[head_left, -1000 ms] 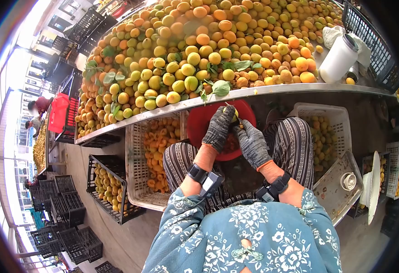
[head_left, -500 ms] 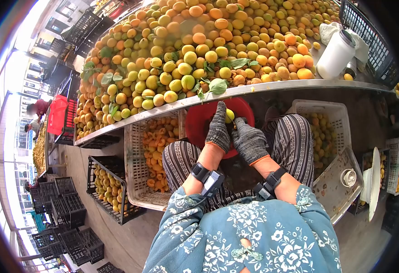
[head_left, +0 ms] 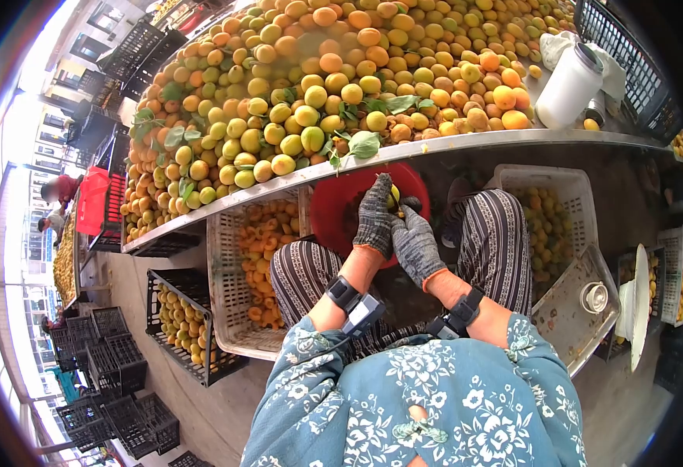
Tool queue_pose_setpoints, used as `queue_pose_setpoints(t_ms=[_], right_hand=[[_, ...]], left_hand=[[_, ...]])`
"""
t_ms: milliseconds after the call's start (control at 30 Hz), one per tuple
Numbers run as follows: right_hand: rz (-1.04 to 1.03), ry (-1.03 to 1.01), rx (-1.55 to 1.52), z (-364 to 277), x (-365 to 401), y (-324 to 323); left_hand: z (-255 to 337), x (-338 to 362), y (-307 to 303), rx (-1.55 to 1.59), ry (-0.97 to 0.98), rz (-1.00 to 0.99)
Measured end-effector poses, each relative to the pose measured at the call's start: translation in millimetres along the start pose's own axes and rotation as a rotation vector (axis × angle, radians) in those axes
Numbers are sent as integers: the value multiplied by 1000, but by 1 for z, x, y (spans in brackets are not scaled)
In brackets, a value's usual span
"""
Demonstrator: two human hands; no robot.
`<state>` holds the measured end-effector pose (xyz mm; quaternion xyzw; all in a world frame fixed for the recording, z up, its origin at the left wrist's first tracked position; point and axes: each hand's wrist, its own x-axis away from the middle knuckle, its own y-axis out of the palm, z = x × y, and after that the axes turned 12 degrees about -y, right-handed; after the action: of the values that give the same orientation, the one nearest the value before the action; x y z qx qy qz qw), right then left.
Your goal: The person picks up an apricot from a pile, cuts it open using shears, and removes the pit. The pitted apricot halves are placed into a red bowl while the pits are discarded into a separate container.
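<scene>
Left of centre stands a crate (head_left: 232, 311) of halves. At centre, the left hand (head_left: 375, 216) is clamped on a yellow fruit (head_left: 393, 200) over the red basin (head_left: 334, 210). The right hand (head_left: 415, 243) curls against the fruit from lower right, and whether it grips anything cannot be told. Judgement: hold the fruit firmly, squarely above the basin.

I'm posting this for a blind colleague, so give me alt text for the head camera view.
A seated person's gloved left hand grips a small yellow fruit over a red basin, with the gloved right hand pressed against it. Ahead, a metal table carries a heap of orange and green fruit; white crates holding fruit stand beside both knees.
</scene>
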<state>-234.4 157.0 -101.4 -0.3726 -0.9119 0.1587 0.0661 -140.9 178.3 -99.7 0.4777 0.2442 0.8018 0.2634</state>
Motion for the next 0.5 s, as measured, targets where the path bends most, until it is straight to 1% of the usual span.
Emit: queue_pose_setpoints(t_ms=[33, 67, 100, 133, 167, 200, 233, 267, 300, 333, 367, 400, 433, 467, 500], right_hand=[[5, 10, -102, 4, -1, 1], [11, 19, -205, 7, -1, 2], [12, 21, -207, 6, 0, 0], [4, 40, -309, 5, 0, -1], [-4, 58, -412, 4, 1, -3], [-2, 59, -413, 2, 2, -6], [-29, 99, -521, -1, 3, -9], [-59, 137, -628, -2, 3, -11], [-59, 133, -628, -1, 1, -15], [-116, 51, -524, 0, -1, -21], [-170, -30, -420, 1, -2, -24], [-167, -34, -422, 1, -2, -24], [-138, -74, -274, 2, -1, -23], [-110, -112, -126, 2, -1, -23], [-112, -113, -125, -2, -1, -25]], left_hand=[[-1, -4, -3, -37, 10, -43], [-2, -7, -6, -37, 9, -42], [-3, -9, -8, -178, 123, -19], [-3, -11, -10, -319, 239, 4], [-3, -12, -13, -320, 239, 4], [-3, -9, -15, -518, 350, -20], [-3, -7, -16, -714, 461, -45], [-3, -6, -17, -714, 462, -45], [-2, -4, -14, -613, 381, -21], [-1, -2, -10, -515, 302, -1], [0, 0, -8, -518, 306, -5], [2, 3, -7, -440, 208, 20], [4, 5, -4, -358, 112, 44], [6, 6, -2, -357, 116, 42], [7, 6, -1, -381, 109, 51]])
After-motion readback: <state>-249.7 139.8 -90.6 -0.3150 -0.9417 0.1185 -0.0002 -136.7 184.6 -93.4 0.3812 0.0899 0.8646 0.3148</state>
